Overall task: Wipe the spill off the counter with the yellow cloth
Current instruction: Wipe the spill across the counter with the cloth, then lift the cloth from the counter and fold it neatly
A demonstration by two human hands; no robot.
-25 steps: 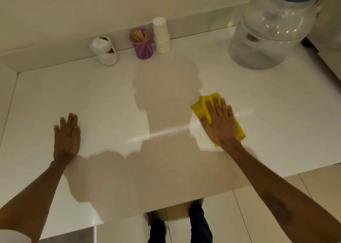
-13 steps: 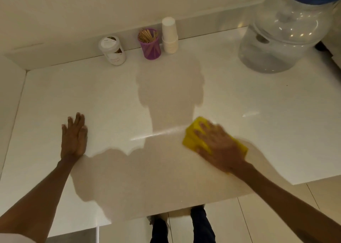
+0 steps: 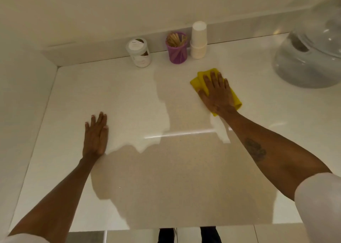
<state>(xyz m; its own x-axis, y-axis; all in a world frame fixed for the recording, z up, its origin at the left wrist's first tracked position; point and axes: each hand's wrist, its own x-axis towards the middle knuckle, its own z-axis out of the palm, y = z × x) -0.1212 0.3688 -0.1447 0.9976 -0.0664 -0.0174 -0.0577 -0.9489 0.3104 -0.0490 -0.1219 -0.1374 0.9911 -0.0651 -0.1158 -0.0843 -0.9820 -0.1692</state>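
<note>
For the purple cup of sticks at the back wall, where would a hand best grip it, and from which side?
Grip the purple cup around its lower wall, coming from the front. It stands upright with sticks poking out of the open top, so a top grasp looks awkward. The white jar and stacked paper cups flank it, and the wall is behind.
</note>
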